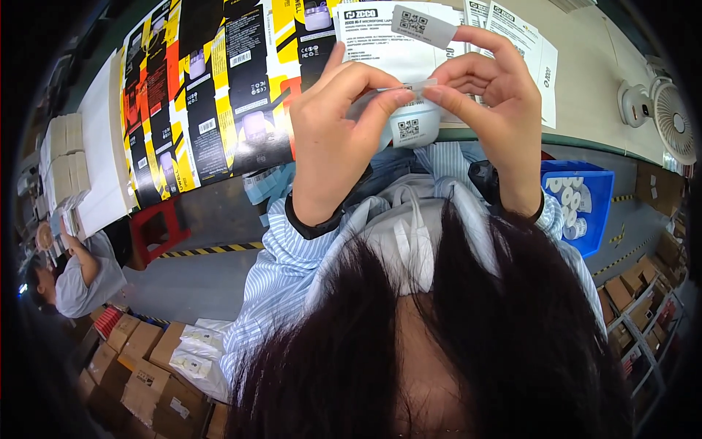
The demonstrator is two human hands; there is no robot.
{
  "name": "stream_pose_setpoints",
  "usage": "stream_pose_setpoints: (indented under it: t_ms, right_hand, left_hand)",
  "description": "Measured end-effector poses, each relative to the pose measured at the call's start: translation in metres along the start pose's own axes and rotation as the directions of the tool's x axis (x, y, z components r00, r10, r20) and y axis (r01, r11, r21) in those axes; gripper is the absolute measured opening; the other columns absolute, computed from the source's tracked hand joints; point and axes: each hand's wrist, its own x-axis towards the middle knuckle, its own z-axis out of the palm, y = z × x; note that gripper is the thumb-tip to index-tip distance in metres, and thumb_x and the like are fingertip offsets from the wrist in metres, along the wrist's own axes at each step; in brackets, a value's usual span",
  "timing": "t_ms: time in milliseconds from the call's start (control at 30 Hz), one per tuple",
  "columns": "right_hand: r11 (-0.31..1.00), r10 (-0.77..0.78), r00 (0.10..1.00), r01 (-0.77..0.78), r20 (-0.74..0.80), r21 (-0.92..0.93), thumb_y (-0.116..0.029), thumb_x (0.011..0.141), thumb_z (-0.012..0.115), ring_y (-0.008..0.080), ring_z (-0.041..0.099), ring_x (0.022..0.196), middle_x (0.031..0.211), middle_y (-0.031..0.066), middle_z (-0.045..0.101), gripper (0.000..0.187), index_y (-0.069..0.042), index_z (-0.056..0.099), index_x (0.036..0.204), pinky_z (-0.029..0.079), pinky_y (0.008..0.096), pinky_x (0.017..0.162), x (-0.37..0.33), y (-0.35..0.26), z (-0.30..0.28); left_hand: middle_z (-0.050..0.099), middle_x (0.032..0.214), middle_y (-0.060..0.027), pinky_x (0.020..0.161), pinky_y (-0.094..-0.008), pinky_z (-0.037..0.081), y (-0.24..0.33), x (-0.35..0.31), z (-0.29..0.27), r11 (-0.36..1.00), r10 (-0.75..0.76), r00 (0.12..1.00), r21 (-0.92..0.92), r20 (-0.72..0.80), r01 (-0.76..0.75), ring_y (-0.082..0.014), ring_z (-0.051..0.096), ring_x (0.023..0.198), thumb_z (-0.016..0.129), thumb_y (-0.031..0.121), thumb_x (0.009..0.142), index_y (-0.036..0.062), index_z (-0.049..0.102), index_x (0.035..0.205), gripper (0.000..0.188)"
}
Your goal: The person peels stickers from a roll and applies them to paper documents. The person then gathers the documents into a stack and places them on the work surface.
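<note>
My left hand (pixel 333 139) is closed, its thumb and forefinger pinching a white label strip (pixel 426 85) in front of my chest. From the other side my right hand (pixel 501 102) pinches the same strip with its thumb and a bent finger. A separate grey-white label (pixel 418 26) with a square printed code clings to the tip of my right forefinger, above the strip. Just below my fingertips is a white roll of labels (pixel 411 130), which also shows a square code. Behind the hands lie white printed leaflets (pixel 365 51) on the table.
Printed black, yellow and red sheets (pixel 252 88) cover the table on the left. At right are a white fan (pixel 671 121) and a blue bin (pixel 599 212) of white rolls. Cardboard boxes (pixel 150 388) stand lower left; a co-worker (pixel 88 274) is at far left.
</note>
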Motion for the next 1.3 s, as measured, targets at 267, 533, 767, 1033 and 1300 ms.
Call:
stream_pose_setpoints:
  t_ms: [267,533,767,1033,1300]
  right_hand:
    - [1.000,-0.009,0.970,0.013,-0.242,0.014,0.006,0.072,0.063,0.0106,0.057,0.068,0.075,0.0087,0.059,0.048,0.004,0.037,0.113,0.045,0.0186,0.063,0.013,-0.012,-0.004]
    - [0.992,0.124,0.985,-0.127,-0.119,-0.015,0.006,0.072,0.063,0.0092,0.056,0.064,0.071,0.0070,0.058,0.049,0.004,0.035,0.113,0.044,0.0180,0.058,0.023,0.019,0.001]
    - [0.983,0.132,0.980,-0.148,-0.150,-0.106,0.005,0.073,0.063,0.0077,0.055,0.060,0.070,0.0055,0.057,0.048,0.001,0.037,0.113,0.044,0.0176,0.055,0.020,0.028,0.011]
    - [0.969,0.125,0.978,-0.157,-0.166,-0.191,0.002,0.072,0.065,0.0066,0.054,0.059,0.070,0.0034,0.057,0.047,-0.003,0.040,0.112,0.043,0.0176,0.055,0.021,0.028,0.015]
    - [0.675,0.024,0.993,-0.102,-0.117,-0.731,-0.008,0.071,0.069,0.0085,0.053,0.059,0.071,0.0015,0.052,0.048,-0.007,0.045,0.112,0.044,0.0204,0.055,0.024,0.015,0.019]
  left_hand:
    - [0.050,0.053,-0.0067,0.074,-0.0351,0.050,-0.006,-0.002,-0.012,0.975,0.183,0.983,0.127,0.009,-0.183,-0.0165,0.046,0.047,0.070,0.010,0.068,0.0015,0.050,0.060,0.023]
    - [0.050,0.053,-0.0114,0.068,-0.0346,0.050,-0.010,-0.020,-0.001,0.972,0.115,0.962,0.174,0.246,-0.161,-0.0294,0.063,0.072,0.069,0.012,0.069,0.0004,0.050,0.060,0.024]
    - [0.053,0.056,-0.0143,0.067,-0.0362,0.050,-0.019,-0.019,-0.005,0.989,0.037,0.949,0.123,0.314,-0.080,-0.0336,0.061,0.086,0.069,0.012,0.069,-0.0006,0.052,0.061,0.023]
    - [0.054,0.057,-0.0151,0.066,-0.0359,0.050,-0.020,-0.018,-0.007,0.991,0.034,0.944,0.109,0.328,-0.073,-0.0335,0.061,0.086,0.069,0.012,0.069,-0.0006,0.052,0.062,0.022]
    - [0.053,0.056,-0.0147,0.063,-0.0359,0.049,-0.017,-0.019,-0.005,0.990,0.024,0.944,0.124,0.330,-0.068,-0.0331,0.061,0.088,0.069,0.012,0.069,-0.0003,0.052,0.061,0.023]
